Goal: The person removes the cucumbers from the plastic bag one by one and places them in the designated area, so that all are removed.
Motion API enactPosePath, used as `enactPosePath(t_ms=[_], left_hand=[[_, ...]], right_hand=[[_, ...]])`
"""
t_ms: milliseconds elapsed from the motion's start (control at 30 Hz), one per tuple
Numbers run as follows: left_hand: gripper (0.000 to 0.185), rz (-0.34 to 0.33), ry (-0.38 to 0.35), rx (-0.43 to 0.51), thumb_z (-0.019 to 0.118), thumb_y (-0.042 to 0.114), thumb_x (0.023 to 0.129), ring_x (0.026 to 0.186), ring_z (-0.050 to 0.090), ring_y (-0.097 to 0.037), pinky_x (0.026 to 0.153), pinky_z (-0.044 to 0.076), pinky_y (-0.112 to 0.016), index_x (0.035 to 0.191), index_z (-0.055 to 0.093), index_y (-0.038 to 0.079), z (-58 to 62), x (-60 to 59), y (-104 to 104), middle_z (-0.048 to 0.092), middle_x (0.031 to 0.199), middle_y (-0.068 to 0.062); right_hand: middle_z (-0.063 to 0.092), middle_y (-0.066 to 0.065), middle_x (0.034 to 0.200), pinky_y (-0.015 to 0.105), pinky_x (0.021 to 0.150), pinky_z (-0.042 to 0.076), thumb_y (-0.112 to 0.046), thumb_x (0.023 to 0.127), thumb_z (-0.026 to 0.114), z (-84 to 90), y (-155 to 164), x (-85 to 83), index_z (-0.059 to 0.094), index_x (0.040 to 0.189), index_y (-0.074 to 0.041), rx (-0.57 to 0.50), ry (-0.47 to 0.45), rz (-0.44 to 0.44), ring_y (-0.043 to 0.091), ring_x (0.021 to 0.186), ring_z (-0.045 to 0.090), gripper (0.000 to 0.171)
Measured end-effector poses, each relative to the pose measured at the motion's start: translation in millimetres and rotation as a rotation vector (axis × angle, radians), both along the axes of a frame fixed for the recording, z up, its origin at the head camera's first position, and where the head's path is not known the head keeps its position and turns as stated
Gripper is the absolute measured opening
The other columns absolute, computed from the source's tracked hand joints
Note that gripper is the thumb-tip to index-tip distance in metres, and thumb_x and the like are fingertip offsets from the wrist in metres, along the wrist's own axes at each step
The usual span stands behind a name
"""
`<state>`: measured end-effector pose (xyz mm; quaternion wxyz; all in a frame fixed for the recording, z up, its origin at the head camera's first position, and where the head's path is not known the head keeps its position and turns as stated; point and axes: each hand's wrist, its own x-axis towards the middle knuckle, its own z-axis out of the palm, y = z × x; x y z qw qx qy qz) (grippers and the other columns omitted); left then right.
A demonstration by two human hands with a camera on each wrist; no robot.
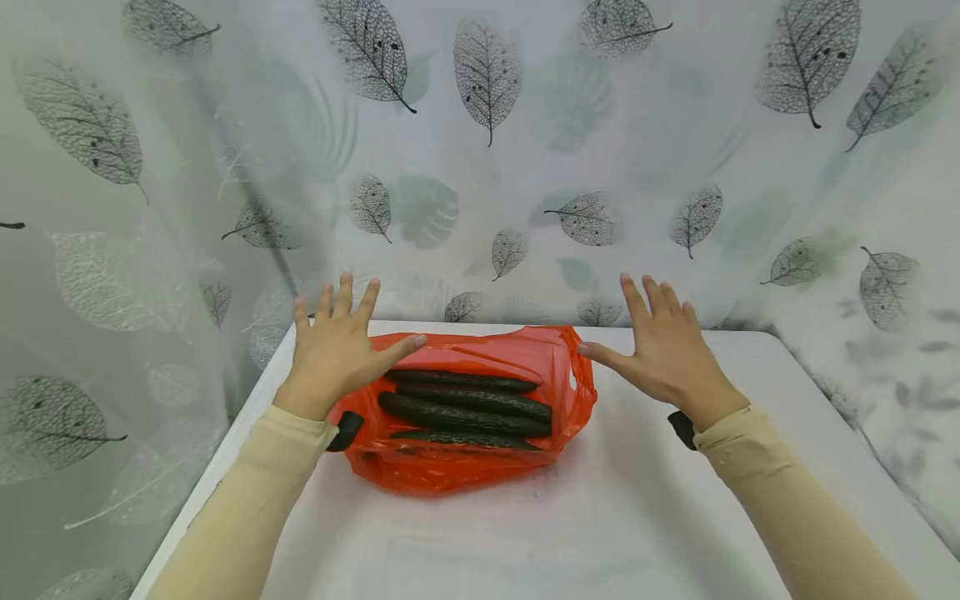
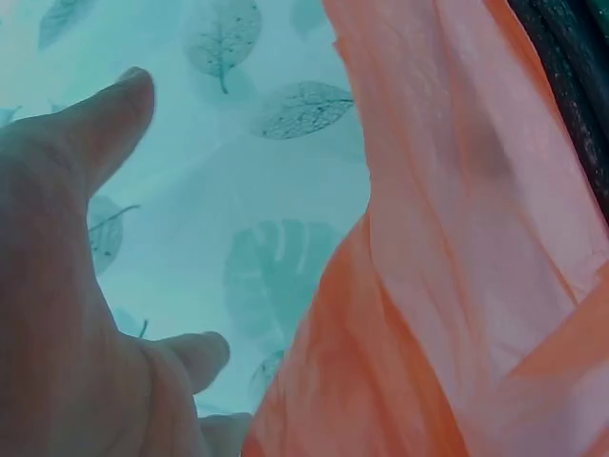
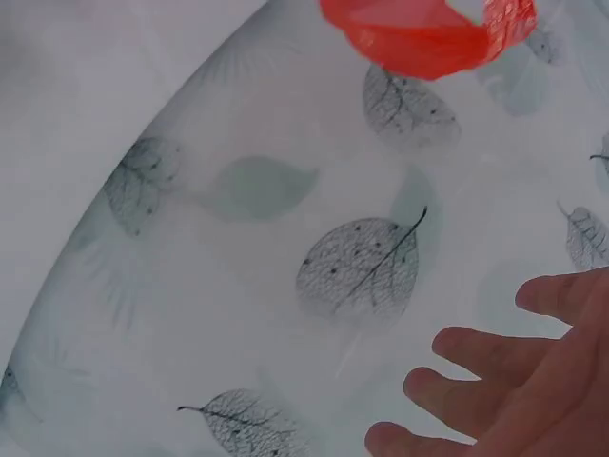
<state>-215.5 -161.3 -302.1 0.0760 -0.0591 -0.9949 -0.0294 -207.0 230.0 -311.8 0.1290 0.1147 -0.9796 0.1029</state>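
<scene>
White table (image 1: 637,517), orange bag (image 1: 465,458) of cucumbers (image 1: 465,412), left hand (image 1: 333,354) and right hand (image 1: 667,354) flat-fingered, grip empty

text: none legible | labels: none | red bag (image 1: 465,467): plain | curtain (image 1: 525,167): leaf print only

Cucumbers (image 1: 465,408) in bag (image 1: 450,467), seemingly on table (image 1: 600,517).

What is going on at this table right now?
A person holds both hands open over a white table. The left hand hovers at the left end of a red bag, the right hand just beyond its right end. Neither grips anything. Four cucumbers lie side by side in the bag.
</scene>
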Motion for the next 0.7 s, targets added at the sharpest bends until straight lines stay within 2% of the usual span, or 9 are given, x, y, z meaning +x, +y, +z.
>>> enactPosePath(t_ms=[167, 300, 333, 433, 533, 600, 700], left_hand=[[0.106, 0.021, 0.003, 0.062, 0.02, 0.083, 0.073, 0.133, 0.01, -0.044, 0.1, -0.004, -0.065, 0.147, 0.001, 0.01, -3.0, 11.8, -14.1, 0.005, 0.15, -0.022], [0.108, 0.041, 0.011, 0.18, 0.025, 0.081, 0.076, 0.129, 0.02, -0.047, 0.101, 0.004, -0.063, 0.146, 0.003, 0.001, -8.6, 19.5, -25.8, 0.015, 0.148, -0.025], [0.109, 0.053, 0.005, 0.214, 0.026, 0.08, 0.076, 0.126, 0.025, -0.049, 0.1, 0.012, -0.063, 0.145, 0.002, 0.0, -10.1, 21.4, -28.8, 0.019, 0.146, -0.026], [0.109, 0.093, -0.046, 0.332, 0.029, 0.079, 0.077, 0.114, 0.037, -0.054, 0.091, 0.029, -0.063, 0.144, -0.005, 0.0, -14.8, 27.0, -37.5, 0.028, 0.14, -0.03], [0.105, 0.135, -0.087, 0.454, 0.031, 0.076, 0.079, 0.111, 0.041, -0.053, 0.082, 0.036, -0.062, 0.145, -0.01, 0.005, -20.9, 32.7, -45.5, 0.032, 0.139, -0.029], [0.102, 0.149, -0.086, 0.541, 0.034, 0.073, 0.08, 0.119, 0.036, -0.049, 0.089, 0.031, -0.063, 0.145, -0.008, 0.007, -26.7, 35.8, -50.6, 0.027, 0.144, -0.024], [0.095, 0.161, -0.027, 0.735, 0.041, 0.067, 0.083, 0.127, 0.034, -0.038, 0.096, 0.031, -0.057, 0.147, 0.001, 0.01, -39.1, 37.3, -56.6, 0.028, 0.146, -0.015]], right_hand=[[0.014, 0.009, 0.15, 0.055, 0.104, 0.018, -0.076, 0.072, 0.048, 0.2, -27.2, 4.9, 0.006, 0.148, -0.02, -0.09, -0.003, 0.135, 0.034, 0.134, 0.018, 0.103], [0.017, -0.001, 0.149, 0.052, 0.102, 0.026, -0.072, 0.073, 0.051, -1.4, -50.6, 6.9, 0.012, 0.147, -0.025, -0.182, -0.03, 0.221, 0.026, 0.134, 0.022, 0.097], [0.018, -0.002, 0.149, 0.051, 0.102, 0.027, -0.071, 0.074, 0.052, -2.0, -56.5, 7.3, 0.014, 0.147, -0.026, -0.203, -0.036, 0.233, 0.025, 0.134, 0.023, 0.095], [0.027, -0.006, 0.146, 0.048, 0.102, 0.029, -0.069, 0.074, 0.055, -4.6, -73.5, 8.5, 0.022, 0.146, -0.028, -0.28, -0.057, 0.252, 0.02, 0.132, 0.027, 0.089], [0.038, -0.011, 0.139, 0.042, 0.098, 0.036, -0.066, 0.073, 0.059, -7.3, -89.6, 9.1, 0.031, 0.142, -0.029, -0.389, -0.108, 0.264, 0.017, 0.124, 0.04, 0.083], [0.044, -0.014, 0.133, 0.037, 0.094, 0.041, -0.063, 0.073, 0.062, -9.8, -99.1, 9.0, 0.037, 0.14, -0.029, -0.468, -0.159, 0.273, 0.014, 0.116, 0.047, 0.079], [0.05, -0.019, 0.125, 0.032, 0.086, 0.046, -0.058, 0.073, 0.066, -14.9, -111.1, 7.4, 0.045, 0.135, -0.031, -0.546, -0.233, 0.28, 0.008, 0.105, 0.055, 0.07]])
